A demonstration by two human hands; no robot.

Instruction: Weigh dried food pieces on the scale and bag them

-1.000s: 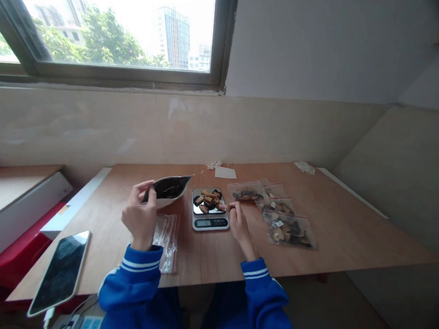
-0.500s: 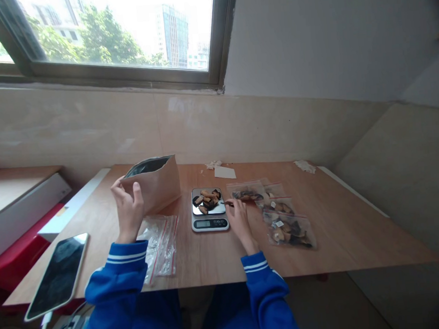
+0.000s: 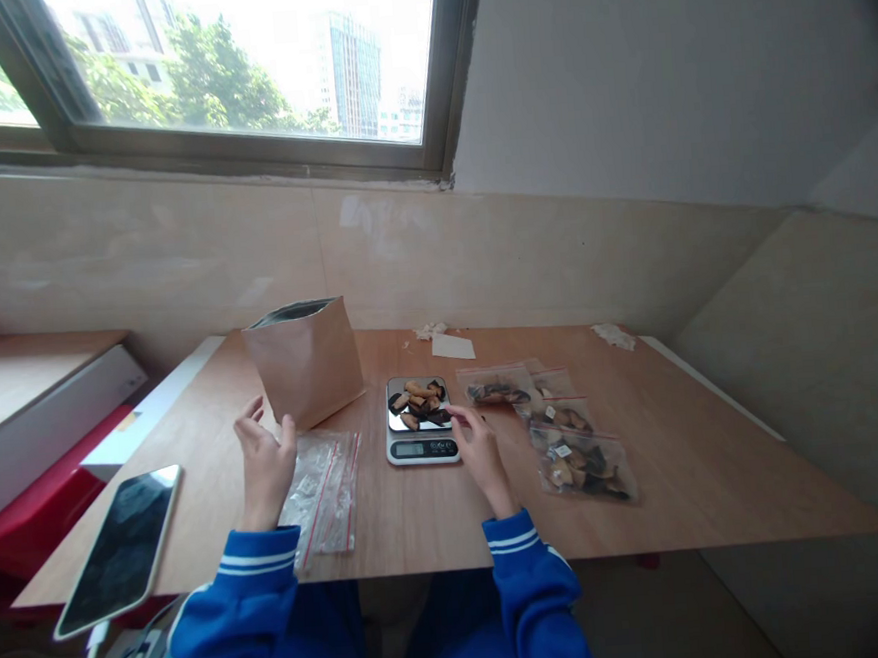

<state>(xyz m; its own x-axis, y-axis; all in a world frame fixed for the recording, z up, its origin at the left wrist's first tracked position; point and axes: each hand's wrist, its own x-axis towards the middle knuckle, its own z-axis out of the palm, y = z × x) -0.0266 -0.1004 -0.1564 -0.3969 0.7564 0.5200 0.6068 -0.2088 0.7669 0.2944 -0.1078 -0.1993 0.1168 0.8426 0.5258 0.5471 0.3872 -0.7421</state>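
Note:
A small digital kitchen scale [image 3: 424, 453] carries a heap of dried mushroom pieces [image 3: 418, 401] on its shiny pan. At the pan's right edge is my right hand [image 3: 482, 454], its fingertips close to a dark piece and slightly apart from each other. Whether they still touch that piece is hard to see. My left hand [image 3: 266, 469] is empty, fingers spread, just in front of a brown paper pouch [image 3: 306, 363]. The pouch stands upright with its top open and a dark lining showing. Flat clear zip bags [image 3: 322, 493] lie beside my left hand.
Filled zip bags of dried mushrooms [image 3: 584, 464] lie right of the scale. A white card [image 3: 453, 346] and crumpled scraps [image 3: 612, 336] are toward the wall. A phone [image 3: 120, 552] on a charging cable overhangs the table's front left edge.
My left hand has let go of the pouch and drawn back toward me; the pouch now stands by itself. The dark piece from my right fingers now rests at the pan's edge.

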